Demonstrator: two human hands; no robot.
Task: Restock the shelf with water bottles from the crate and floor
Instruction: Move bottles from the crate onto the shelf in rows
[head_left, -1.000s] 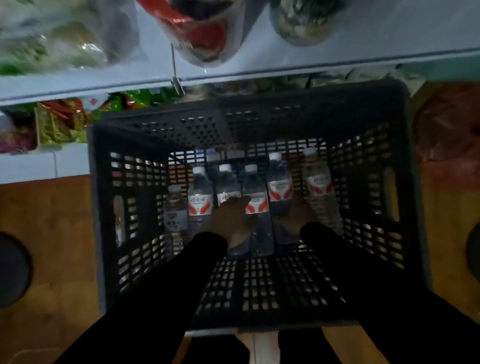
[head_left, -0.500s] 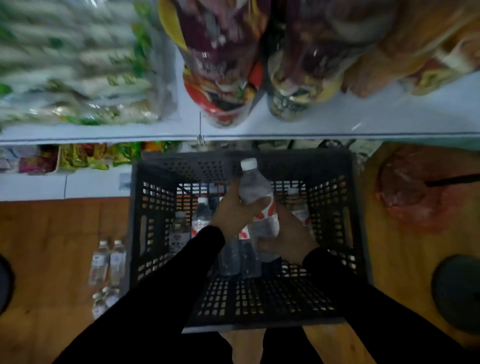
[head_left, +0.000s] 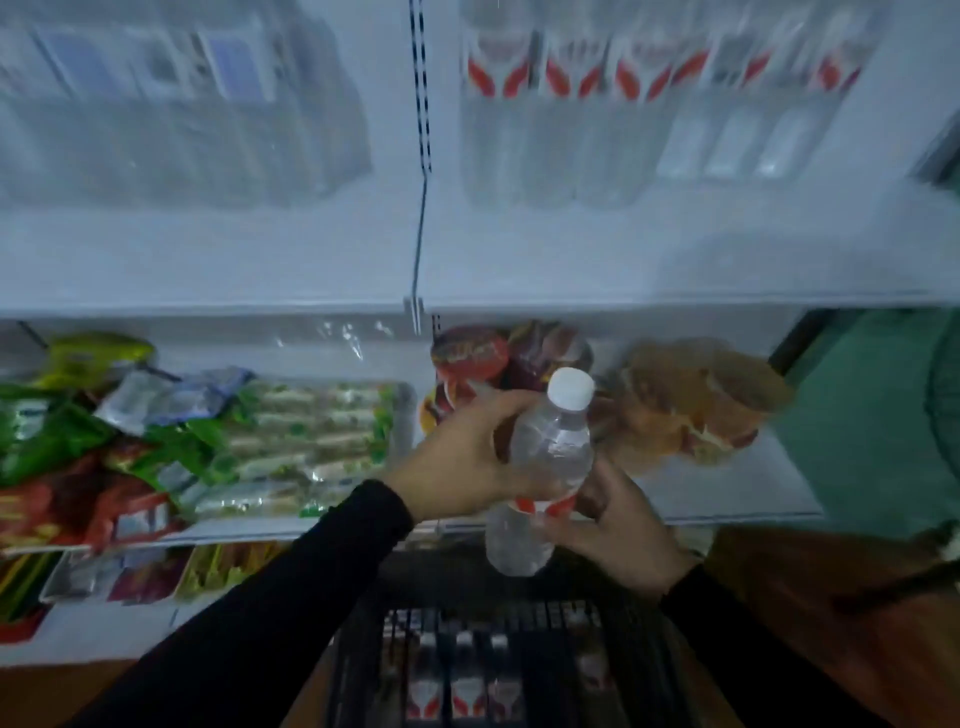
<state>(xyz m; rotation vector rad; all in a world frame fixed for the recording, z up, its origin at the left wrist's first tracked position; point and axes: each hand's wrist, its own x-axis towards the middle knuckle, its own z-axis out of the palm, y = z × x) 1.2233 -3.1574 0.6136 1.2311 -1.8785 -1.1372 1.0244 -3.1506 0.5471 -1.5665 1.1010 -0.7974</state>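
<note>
Both hands hold one clear plastic water bottle with a white cap and a red-and-white label (head_left: 545, 467) upright in the air, in front of the middle white shelf board (head_left: 727, 499) and above the dark slatted plastic crate (head_left: 639, 649). The left hand (head_left: 462, 462) wraps the bottle's upper body, its fingers curled round the far side and the thumb near the label. The right hand (head_left: 618, 525) clamps the lower body, thumb and fingers closed on it just under the label. Black sleeves (head_left: 249, 623) cover both arms.

Inside the crate, more bottles with red-and-white labels (head_left: 462, 680) stand upright, close together. On the upper white shelf (head_left: 519, 260), towards its right end and against the back, a row of clear bottles with the same red labels (head_left: 561, 124) stands; the picture is blurred there. On the middle shelf lie green and red snack packets (head_left: 78, 457) at the left end, a clear pack of green-printed bars (head_left: 311, 441) beside them, red-lidded cups (head_left: 472, 358) behind the held bottle, and brown wrapped bread (head_left: 701, 400) towards the right end.
</note>
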